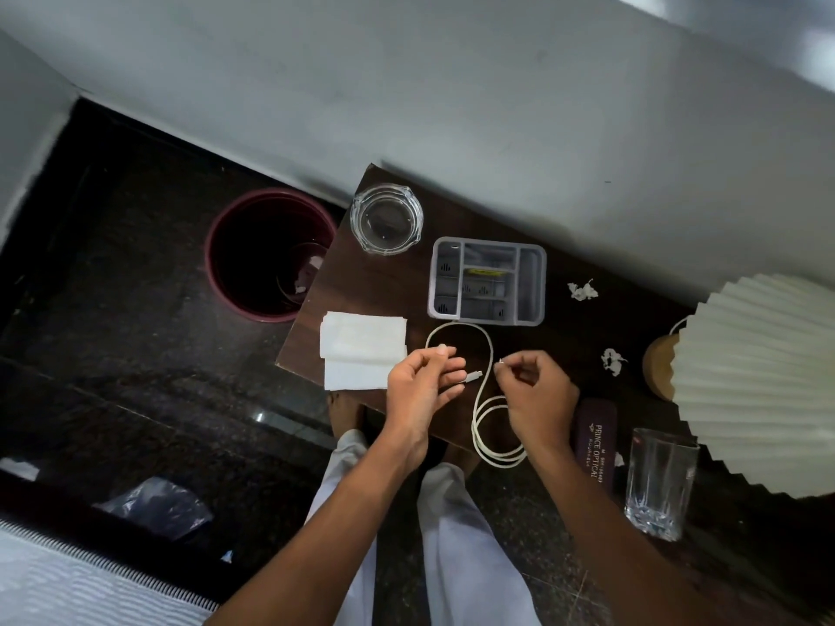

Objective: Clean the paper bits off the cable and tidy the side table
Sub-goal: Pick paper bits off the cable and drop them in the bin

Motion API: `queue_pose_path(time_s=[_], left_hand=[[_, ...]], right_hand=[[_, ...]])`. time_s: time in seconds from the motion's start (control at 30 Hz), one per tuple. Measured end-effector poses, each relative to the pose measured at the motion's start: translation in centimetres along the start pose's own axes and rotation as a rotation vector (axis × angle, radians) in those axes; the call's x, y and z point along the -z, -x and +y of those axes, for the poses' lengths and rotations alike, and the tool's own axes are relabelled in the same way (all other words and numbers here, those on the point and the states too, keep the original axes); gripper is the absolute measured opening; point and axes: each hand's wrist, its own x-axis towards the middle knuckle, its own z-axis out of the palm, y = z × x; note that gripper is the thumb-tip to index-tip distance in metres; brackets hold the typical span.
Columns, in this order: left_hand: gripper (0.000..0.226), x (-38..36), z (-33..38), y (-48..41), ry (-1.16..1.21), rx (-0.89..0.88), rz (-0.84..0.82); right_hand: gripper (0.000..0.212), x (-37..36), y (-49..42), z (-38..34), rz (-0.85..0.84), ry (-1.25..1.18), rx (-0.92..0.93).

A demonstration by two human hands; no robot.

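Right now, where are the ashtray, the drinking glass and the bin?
ashtray (387, 219): head view, centre of its bowl.
drinking glass (659, 483): head view, middle of its side.
bin (217, 282): head view, left rim.

My right hand (537, 395) covers part of the cable (483, 386), the bit in its fingertips is too small to tell, and the lamp shade (759, 381) is cut off by the edge.

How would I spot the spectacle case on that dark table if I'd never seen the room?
Start at the pleated lamp shade on the right of the wooden side table. Near its lower edge stands a clear drinking glass; immediately left of that lies the spectacle case, the only slim maroon box with printed lettering.
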Motion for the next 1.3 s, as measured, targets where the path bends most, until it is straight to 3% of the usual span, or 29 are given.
queue_pose_path(time_s=[0.3,0.7,1.1,1.3], left_hand=[[0.018,1.9,0.5,0.8,-0.046,-0.096,-0.014],[0.012,6.5,4.2,-1.2,-0.022,-0.275,0.118],[0.016,11.3,8.8,-3.7,0.316,-0.218,0.142],[0.007,14.0,11.9,-5.8,0.451,-0.226,0.248]], right_hand=[[0.020,-2.8,3.8,-4.8,-0.094,-0.219,0.105],[0.030,-7.0,4.9,-9.1,-0.292,-0.211,0.236],[0.033,-9.9,5.8,-12.8,-0.314,-0.271,0.209],[0.032,-11.2,5.8,-13.6,-0.319,-0.263,0.190]])
